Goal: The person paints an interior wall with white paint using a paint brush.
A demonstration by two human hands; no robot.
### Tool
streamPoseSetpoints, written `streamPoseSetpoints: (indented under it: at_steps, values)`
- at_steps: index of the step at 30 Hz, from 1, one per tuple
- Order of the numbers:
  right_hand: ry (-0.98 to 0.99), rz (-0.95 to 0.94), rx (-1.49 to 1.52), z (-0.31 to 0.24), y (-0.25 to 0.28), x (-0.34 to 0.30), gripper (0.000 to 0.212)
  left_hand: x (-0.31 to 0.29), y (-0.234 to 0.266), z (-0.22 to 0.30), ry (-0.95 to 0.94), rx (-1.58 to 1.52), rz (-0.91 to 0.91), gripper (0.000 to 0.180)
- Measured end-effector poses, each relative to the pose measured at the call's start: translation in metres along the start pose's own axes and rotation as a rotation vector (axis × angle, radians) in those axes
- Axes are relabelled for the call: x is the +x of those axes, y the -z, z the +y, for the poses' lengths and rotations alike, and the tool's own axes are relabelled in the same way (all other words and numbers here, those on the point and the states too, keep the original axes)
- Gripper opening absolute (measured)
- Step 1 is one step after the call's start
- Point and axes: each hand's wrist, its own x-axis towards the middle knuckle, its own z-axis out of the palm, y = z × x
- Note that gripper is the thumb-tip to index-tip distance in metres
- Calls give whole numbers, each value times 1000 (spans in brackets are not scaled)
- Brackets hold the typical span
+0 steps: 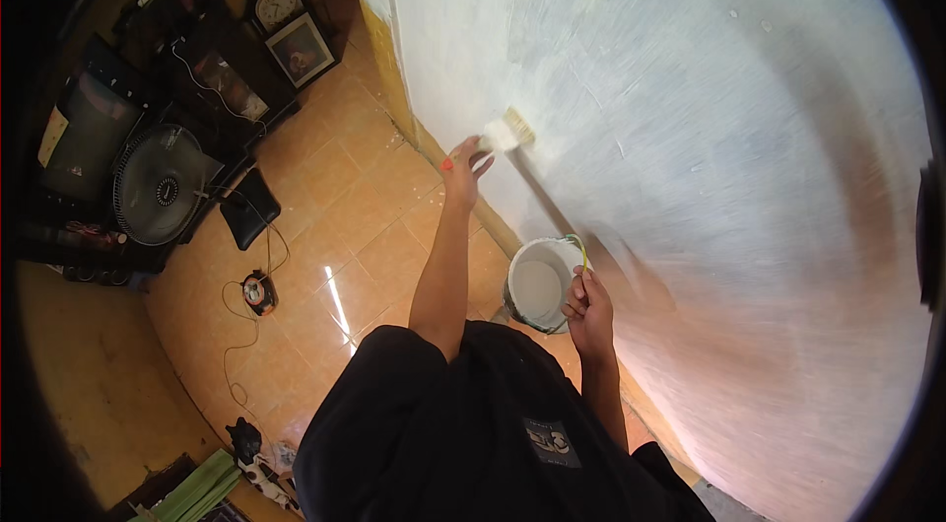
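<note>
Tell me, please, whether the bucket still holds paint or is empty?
It holds paint: the white bucket, hanging by its handle from the right hand, shows a smooth white surface inside below the rim.

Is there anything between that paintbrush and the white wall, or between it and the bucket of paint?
Nothing visible. The left hand holds the paintbrush with its bristles already against the wall. The bucket hangs just below from the right hand by its handle, its open top facing up, with only open air between brush and bucket.

Home living rm: tiled floor (335,216), mantel clock (279,5), fan (158,185), framed photo (301,50).
</note>
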Motion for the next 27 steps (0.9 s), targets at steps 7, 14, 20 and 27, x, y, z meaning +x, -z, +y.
streamPoseSetpoints:
  at_steps: [7, 14, 20, 27]
  values:
    - [-32, -50, -33, -2, 1, -4, 21, -19, 25, -47, 25, 295, 316, 27]
    - [-30, -63, -40, -9, 13, -3, 22, -106, -151, 46, -222, 178, 126, 26]
    - [-76, -79, -65, -10, 23, 0, 22, -86, -114, 44, -56, -32, -204, 31]
    - [-197, -131, -73, -11, 29, -6, 20, -58, 82, -116, 248, -16, 140, 37]
